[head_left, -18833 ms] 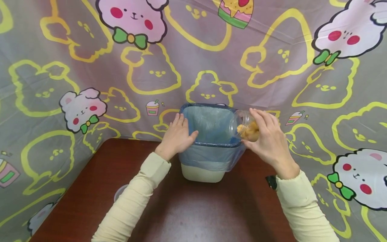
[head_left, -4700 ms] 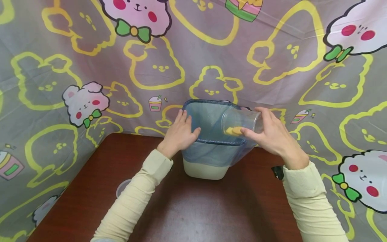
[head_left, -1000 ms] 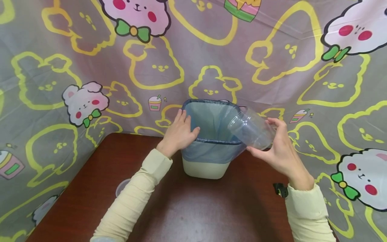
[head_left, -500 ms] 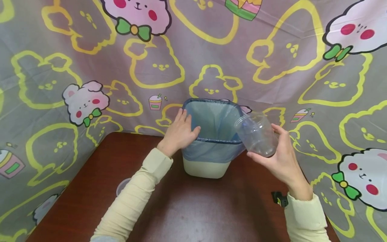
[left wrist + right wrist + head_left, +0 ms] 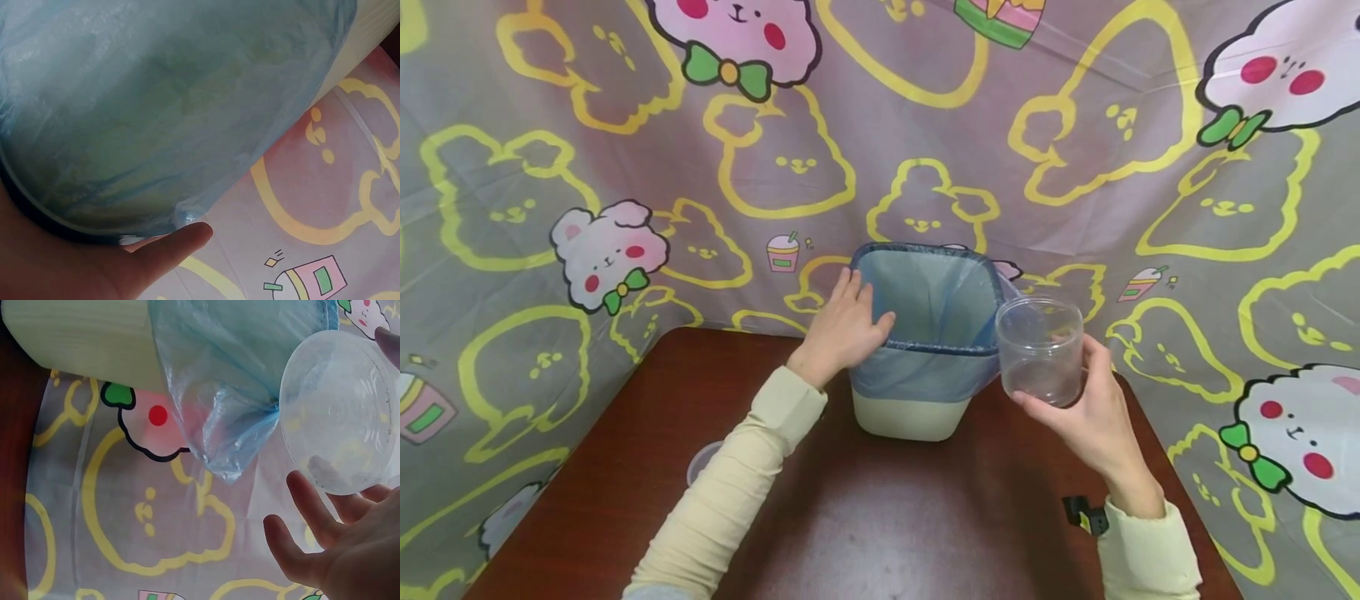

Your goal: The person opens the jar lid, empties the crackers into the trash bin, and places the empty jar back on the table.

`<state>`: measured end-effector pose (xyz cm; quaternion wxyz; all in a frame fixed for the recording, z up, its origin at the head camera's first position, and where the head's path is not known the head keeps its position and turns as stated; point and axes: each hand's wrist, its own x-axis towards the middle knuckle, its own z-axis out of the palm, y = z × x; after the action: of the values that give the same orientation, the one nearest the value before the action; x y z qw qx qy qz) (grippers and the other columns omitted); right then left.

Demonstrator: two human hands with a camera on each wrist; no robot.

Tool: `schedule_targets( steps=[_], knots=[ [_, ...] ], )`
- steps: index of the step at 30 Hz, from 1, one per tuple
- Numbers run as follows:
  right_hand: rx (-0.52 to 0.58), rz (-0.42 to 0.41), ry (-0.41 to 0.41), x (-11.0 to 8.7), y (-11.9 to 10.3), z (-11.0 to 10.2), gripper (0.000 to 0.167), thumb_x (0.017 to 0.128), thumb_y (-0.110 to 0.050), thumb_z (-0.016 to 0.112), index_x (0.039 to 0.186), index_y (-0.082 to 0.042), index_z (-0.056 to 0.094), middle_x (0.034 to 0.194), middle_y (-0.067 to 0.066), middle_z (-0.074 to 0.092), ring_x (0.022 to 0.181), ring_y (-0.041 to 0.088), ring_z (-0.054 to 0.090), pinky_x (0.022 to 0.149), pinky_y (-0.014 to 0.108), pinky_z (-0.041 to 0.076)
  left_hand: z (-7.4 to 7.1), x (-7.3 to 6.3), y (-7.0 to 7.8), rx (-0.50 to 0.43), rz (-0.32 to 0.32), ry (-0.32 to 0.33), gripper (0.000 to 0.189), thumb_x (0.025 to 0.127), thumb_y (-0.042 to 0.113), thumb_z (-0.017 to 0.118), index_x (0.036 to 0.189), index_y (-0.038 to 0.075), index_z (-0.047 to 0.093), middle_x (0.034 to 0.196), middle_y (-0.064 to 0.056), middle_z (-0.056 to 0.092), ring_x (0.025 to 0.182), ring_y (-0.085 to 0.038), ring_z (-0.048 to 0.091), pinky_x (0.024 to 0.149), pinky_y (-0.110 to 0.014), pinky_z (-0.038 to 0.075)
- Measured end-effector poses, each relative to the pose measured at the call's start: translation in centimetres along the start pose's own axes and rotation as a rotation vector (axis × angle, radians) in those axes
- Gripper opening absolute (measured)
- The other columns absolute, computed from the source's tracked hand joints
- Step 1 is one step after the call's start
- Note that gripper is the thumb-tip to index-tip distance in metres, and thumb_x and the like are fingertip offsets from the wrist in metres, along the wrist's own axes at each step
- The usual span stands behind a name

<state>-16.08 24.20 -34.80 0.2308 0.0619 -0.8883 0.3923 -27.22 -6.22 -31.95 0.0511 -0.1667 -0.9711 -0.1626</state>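
My right hand (image 5: 1093,425) holds a clear plastic jar (image 5: 1040,354), fingers round its side and thumb low at its front. The jar stands nearly upright in the air, mouth up, by the right side of a cream trash can (image 5: 910,418). No yellow pieces show inside it. In the right wrist view the jar's round base (image 5: 340,412) faces the camera. My left hand (image 5: 844,329) rests on the can's left rim, fingers straight, thumb near the front edge. A blue trash bag (image 5: 917,379) lines the can and folds down over its outside.
A round clear lid (image 5: 702,462) lies on the brown table (image 5: 880,525), partly behind my left sleeve. A patterned cloth (image 5: 925,125) hangs behind and on both sides. The bag's loose corner (image 5: 225,462) sticks out at the can's right.
Earlier the jar lay tipped over the can's mouth with yellow pieces in it. They are gone from it now. My right hand has turned it upright and drawn it right and down; my left stays.
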Motion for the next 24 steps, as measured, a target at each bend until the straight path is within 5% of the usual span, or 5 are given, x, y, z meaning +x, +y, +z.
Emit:
schedule_targets(
  steps=[5, 10, 24],
  knots=[
    [0.005, -0.002, -0.018, -0.4, 0.3, 0.3, 0.097, 0.069, -0.022, 0.088, 0.144, -0.011, 0.027, 0.132, 0.009, 0.053, 0.105, 0.008, 0.050, 0.079, 0.018, 0.041, 0.0, -0.1, 0.0, -0.002, 0.005, 0.002, 0.072, 0.100, 0.049, 0.034, 0.150, -0.003, 0.028, 0.161, -0.021, 0.012, 0.151, -0.032, -0.001, 0.122, -0.044, 0.013],
    [0.045, -0.044, -0.031, -0.6, 0.5, 0.7, 0.098, 0.067, -0.018, 0.089, 0.143, -0.013, 0.028, 0.137, 0.005, 0.054, 0.107, -0.008, 0.044, 0.082, 0.011, 0.036, -0.1, -0.1, 0.0, -0.001, -0.002, -0.002, 0.072, 0.100, 0.049, 0.034, 0.150, -0.002, 0.027, 0.161, -0.020, 0.011, 0.151, -0.032, -0.002, 0.122, -0.044, 0.013],
    [0.106, -0.081, -0.067, -1.6, 0.5, 1.7, 0.099, 0.064, -0.012, 0.089, 0.142, -0.011, 0.028, 0.135, 0.006, 0.057, 0.112, -0.003, 0.047, 0.088, 0.009, 0.032, 0.0, 0.0, 0.0, -0.003, -0.005, -0.005, 0.073, 0.100, 0.049, 0.034, 0.150, -0.002, 0.026, 0.161, -0.020, 0.011, 0.151, -0.031, -0.002, 0.123, -0.043, 0.011]
  ],
)
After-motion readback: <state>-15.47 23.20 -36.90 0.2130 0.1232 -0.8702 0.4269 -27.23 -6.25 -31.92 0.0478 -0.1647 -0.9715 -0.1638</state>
